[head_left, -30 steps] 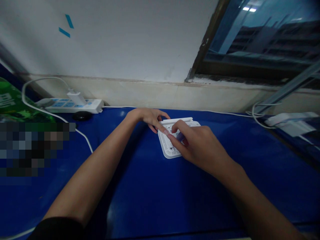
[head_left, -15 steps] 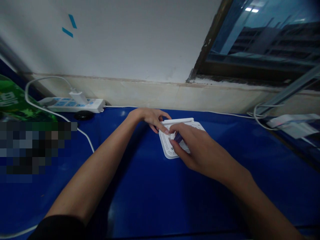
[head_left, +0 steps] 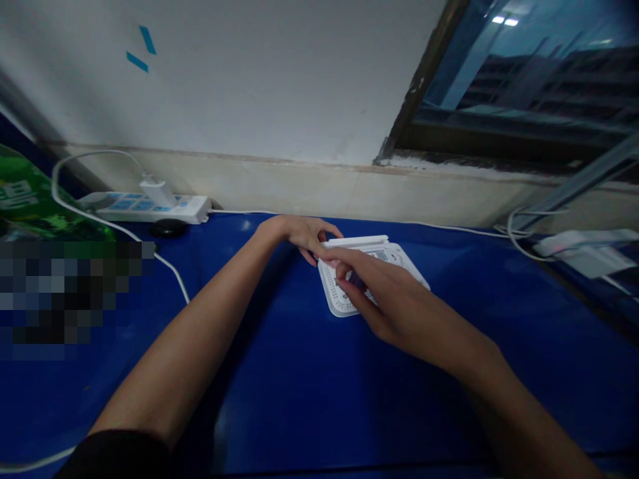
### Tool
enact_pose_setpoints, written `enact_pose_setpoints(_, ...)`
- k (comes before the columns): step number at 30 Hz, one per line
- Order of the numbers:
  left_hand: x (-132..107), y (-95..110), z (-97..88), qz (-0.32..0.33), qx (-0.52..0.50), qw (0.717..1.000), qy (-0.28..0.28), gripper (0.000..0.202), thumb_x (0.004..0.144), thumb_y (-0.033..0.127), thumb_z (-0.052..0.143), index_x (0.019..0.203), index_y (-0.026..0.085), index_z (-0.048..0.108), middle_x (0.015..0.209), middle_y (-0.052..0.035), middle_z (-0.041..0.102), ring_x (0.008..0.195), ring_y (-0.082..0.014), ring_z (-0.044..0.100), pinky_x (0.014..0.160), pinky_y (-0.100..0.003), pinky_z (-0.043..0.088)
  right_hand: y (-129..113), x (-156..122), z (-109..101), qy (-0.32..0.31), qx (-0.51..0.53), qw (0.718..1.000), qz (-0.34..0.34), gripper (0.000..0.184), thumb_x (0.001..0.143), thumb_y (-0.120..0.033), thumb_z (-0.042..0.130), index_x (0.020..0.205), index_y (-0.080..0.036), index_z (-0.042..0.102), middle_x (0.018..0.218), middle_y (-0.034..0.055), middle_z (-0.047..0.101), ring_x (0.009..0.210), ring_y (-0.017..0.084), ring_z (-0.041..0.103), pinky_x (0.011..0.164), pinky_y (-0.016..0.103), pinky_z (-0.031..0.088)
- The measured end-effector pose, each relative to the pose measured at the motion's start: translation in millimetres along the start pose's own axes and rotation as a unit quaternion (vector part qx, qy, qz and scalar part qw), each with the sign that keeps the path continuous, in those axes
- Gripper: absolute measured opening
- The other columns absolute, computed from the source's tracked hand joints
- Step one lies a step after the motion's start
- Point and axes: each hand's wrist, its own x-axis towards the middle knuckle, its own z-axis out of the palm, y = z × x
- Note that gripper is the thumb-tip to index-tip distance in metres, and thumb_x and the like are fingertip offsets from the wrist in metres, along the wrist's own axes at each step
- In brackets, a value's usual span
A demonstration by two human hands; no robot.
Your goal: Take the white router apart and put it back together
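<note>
A white perforated plastic device [head_left: 337,303], flat with rounded corners, lies on the blue table [head_left: 299,386] just in front of the wall. My left hand [head_left: 303,235] rests at its far left corner, fingers curled against the edge and steadying it. Over the device's middle is my right hand [head_left: 394,303], its thumb and fingers pinched round a small dark blue tool [head_left: 355,280] whose tip presses down on the device's top face. Much of the device is hidden under my right hand.
A white power strip [head_left: 150,207] with a plugged charger [head_left: 158,192] and white cable lies at the back left, beside a black round thing [head_left: 167,229] and a green packet [head_left: 30,206]. White adaptors and cables [head_left: 584,249] sit at the right, below a window [head_left: 524,73].
My right hand has stretched flatter and slid a little right across the device, uncovering more of its far right corner. My left hand has stayed at the corner.
</note>
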Motion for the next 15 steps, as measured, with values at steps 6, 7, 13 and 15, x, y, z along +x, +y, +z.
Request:
enact_pose_setpoints(6,-0.7,-0.2,2.6,0.009,0.002,1.0,0.01,0.086,0.056,0.037,0.089,0.135,0.029,0.054,0.12,-0.006,0.063,0.098,-0.0251,0.069,0.078,-0.033,0.06,6.3,1.6,6.7,0.064,-0.045,0.997,-0.012,0.031,0.1,-0.028,0.051,0.129,-0.02,0.056,0.114,0.0105,0.072,0.101,0.025,0.069,0.084,0.037,0.054)
enact_pose_setpoints(7,-1.3,0.3,3.0,0.004,-0.006,1.0,0.007,0.087,0.056,0.037,0.089,0.135,0.028,0.054,0.118,-0.0061,0.064,0.098,-0.0253,0.069,0.078,-0.033,0.06,6.8,2.7,9.6,0.078,-0.059,0.995,-0.006,0.027,0.099,-0.03,0.053,0.123,-0.019,0.06,0.107,0.0097,0.074,0.096,0.024,0.07,0.081,0.036,0.054)
enact_pose_setpoints(13,-2.0,1.4,0.5,0.006,0.017,1.0,0.004,0.091,0.057,0.038,0.087,0.14,0.026,0.05,0.12,-0.0075,0.065,0.095,-0.0256,0.07,0.077,-0.033,0.06,1.7,4.7,8.8,0.022,-0.051,0.998,0.014,0.035,0.102,-0.02,0.044,0.135,-0.02,0.054,0.12,0.0107,0.072,0.106,0.024,0.068,0.091,0.039,0.051)
enact_pose_setpoints(15,-1.1,1.3,-1.0,0.011,0.038,0.999,0.008,0.093,0.056,0.039,0.087,0.141,0.026,0.05,0.121,-0.0074,0.065,0.097,-0.026,0.069,0.077,-0.033,0.06,0.1,3.2,3.1,0.0,-0.027,1.0,0.009,0.041,0.102,-0.02,0.043,0.143,-0.021,0.046,0.125,0.0117,0.069,0.107,0.024,0.068,0.091,0.039,0.051)
